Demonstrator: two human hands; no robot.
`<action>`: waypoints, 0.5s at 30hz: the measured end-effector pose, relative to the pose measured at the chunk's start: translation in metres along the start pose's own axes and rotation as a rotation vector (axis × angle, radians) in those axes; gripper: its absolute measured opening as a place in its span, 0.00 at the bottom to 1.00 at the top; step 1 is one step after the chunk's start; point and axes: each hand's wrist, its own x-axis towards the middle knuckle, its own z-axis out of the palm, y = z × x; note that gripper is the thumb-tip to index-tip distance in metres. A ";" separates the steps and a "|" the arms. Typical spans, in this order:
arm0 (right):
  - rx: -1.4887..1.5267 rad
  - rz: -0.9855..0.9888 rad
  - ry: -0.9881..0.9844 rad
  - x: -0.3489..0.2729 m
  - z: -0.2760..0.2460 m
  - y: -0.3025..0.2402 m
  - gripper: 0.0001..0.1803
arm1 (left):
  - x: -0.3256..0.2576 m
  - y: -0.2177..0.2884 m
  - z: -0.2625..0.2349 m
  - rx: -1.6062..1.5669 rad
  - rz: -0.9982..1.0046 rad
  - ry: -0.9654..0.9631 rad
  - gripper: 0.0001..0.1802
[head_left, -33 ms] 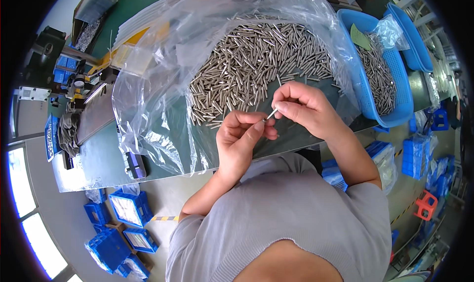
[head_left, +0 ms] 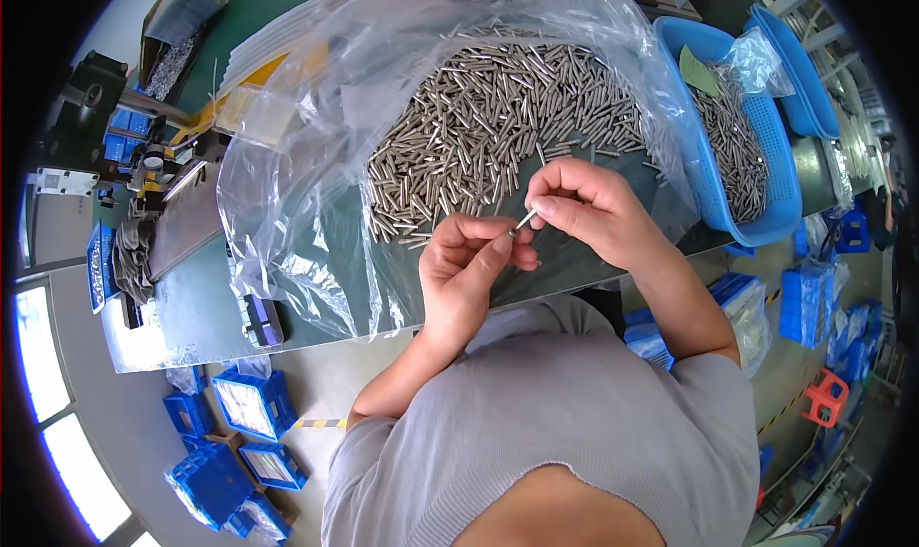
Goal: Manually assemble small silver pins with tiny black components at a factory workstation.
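In front of my chest, my left hand (head_left: 469, 265) pinches a small dark piece (head_left: 512, 232) between thumb and forefinger; its exact kind is too small to make out. My right hand (head_left: 593, 212) grips a slim shiny metal pin (head_left: 526, 220) between thumb and forefinger. The pin's lower end meets the dark piece at my left fingertips. Just beyond both hands lies a wide heap of metal pins (head_left: 498, 107) on clear plastic sheeting (head_left: 316, 164). One loose pin (head_left: 541, 155) lies near my right knuckles.
At the right, a blue basket (head_left: 773, 145) holds more metal pins, a green slip (head_left: 699, 72) and a clear bag (head_left: 761, 64). A purple-grey device (head_left: 260, 319) sits by the green table's (head_left: 172, 332) front edge. Blue crates (head_left: 254, 403) stand on the floor at left.
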 end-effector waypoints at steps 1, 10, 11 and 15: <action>0.005 -0.016 0.007 0.000 0.001 0.003 0.06 | -0.001 0.000 0.000 0.001 -0.004 0.002 0.03; -0.084 -0.033 -0.029 0.003 0.006 0.010 0.04 | 0.000 -0.001 -0.002 -0.001 0.009 -0.001 0.04; -0.142 -0.040 -0.049 0.004 0.006 0.010 0.04 | 0.001 -0.001 -0.002 -0.001 0.009 -0.001 0.04; -0.029 0.055 -0.026 0.004 0.009 0.008 0.03 | 0.004 -0.003 -0.001 0.008 0.038 -0.015 0.04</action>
